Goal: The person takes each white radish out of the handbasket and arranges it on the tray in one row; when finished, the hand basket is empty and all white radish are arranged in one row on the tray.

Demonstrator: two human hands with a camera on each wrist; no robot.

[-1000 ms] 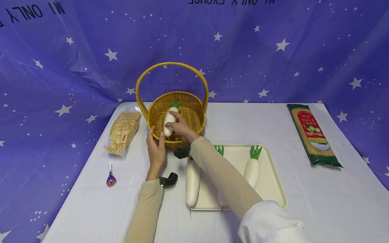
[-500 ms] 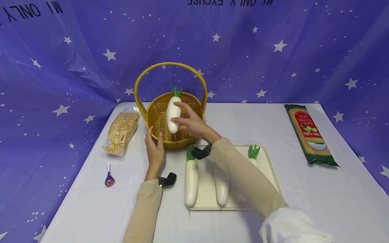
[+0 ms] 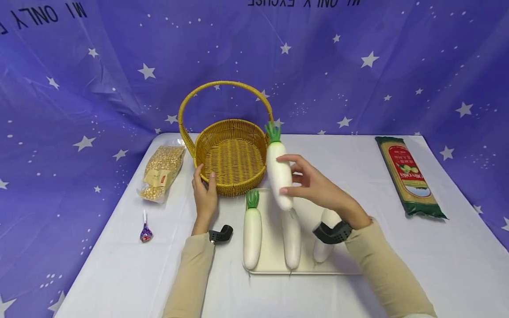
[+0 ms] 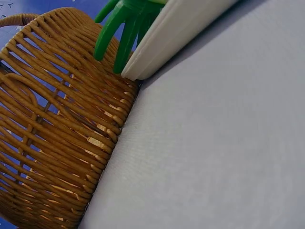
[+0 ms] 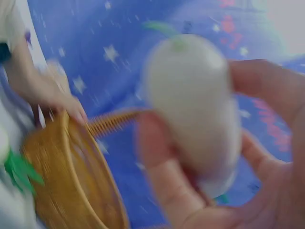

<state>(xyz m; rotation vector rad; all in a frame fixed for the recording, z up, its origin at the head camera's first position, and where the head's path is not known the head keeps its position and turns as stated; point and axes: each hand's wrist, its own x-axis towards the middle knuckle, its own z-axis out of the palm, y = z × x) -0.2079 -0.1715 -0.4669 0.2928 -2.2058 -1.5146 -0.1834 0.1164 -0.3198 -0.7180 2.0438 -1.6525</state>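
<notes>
My right hand [image 3: 314,183] pinches a white radish [image 3: 278,170] with green leaves, thumb on the near side. It holds the radish raised at the basket's right side, over the far part of the cream tray [image 3: 272,260]. The radish also shows, blurred, in the right wrist view, partly behind the fingers. At the front left of the yellow wicker basket [image 3: 234,165], my left hand [image 3: 204,198] rests with extended fingers against the rim. Only bare woven bottom shows inside the basket. On the tray lie a left radish [image 3: 252,238], a middle radish [image 3: 292,243] and a right radish [image 3: 324,247], the last partly hidden.
Left of the basket lies a clear bag of corn kernels [image 3: 163,170], with a wrapped lollipop [image 3: 146,232] nearer the front. A green-ended noodle packet [image 3: 409,176] lies at the far right. The basket's tall handle [image 3: 224,83] arches above it; a starry purple cloth hangs behind.
My right hand has lifted the radish out of the basket and carried it right and nearer, over the tray. The left hand has stayed at the basket rim.
</notes>
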